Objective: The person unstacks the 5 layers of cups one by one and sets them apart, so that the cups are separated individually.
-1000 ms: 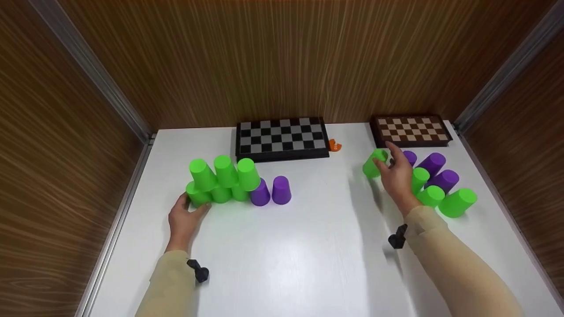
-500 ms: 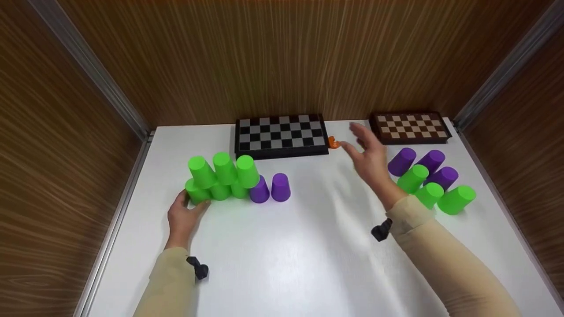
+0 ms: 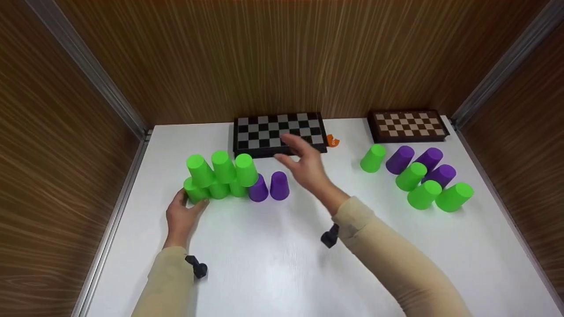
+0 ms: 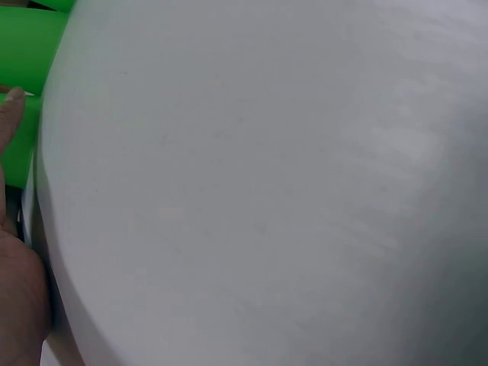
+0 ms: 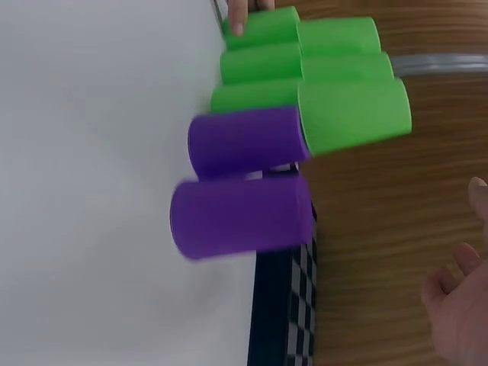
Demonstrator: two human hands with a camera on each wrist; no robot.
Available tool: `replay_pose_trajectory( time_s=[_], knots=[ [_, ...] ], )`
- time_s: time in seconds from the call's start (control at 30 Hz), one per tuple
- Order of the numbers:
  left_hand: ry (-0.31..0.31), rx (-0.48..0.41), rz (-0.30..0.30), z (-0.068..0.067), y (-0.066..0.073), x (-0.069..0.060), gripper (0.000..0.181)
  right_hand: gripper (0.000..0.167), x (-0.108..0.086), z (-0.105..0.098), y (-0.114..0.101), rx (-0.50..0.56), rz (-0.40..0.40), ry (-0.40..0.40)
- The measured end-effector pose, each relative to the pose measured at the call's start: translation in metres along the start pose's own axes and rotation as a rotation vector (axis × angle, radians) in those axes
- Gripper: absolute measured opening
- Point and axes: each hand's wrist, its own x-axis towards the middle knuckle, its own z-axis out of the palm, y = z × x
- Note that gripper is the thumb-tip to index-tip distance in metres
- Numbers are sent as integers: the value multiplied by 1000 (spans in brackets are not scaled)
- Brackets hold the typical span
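Note:
My left hand (image 3: 181,219) holds the leftmost lower green cup (image 3: 195,190), thumb on its near side and fingers round its left. A row of upside-down cups runs right from it, three green, then two purple (image 3: 280,186). Three more green cups (image 3: 223,167) stand on top; the rightmost overlaps the first purple cup. My right hand (image 3: 308,169), holding nothing, hovers right of the purple cups with thumb and fingers spread. The right wrist view shows my right hand (image 5: 461,305) apart from the stacked cups. Only part of the left hand (image 4: 19,290) shows in its wrist view.
Several loose upside-down cups, green (image 3: 373,158) and purple (image 3: 400,160), stand at the right. A black-and-grey checkered board (image 3: 251,153) lies at the back, an orange piece (image 3: 333,141) beside it. A brown checkered board (image 3: 410,126) lies back right. Wood-patterned walls surround the white table (image 3: 264,264).
My right hand has let go of a green cup at the right, which stays upright there, and has moved left toward the purple cups. My left hand has kept its hold.

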Motion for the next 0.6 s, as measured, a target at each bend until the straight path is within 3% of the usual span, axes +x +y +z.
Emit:
replay_pose_trajectory(
  time_s=[0.3, 0.6],
  knots=[
    [3, -4, -5, -1, 0, -1, 81, 56, 0, 50, -8, 3, 30, -101],
    [16, 20, 5, 1, 2, -4, 78, 58, -3, 73, -5, -12, 58, -146]
  ],
)
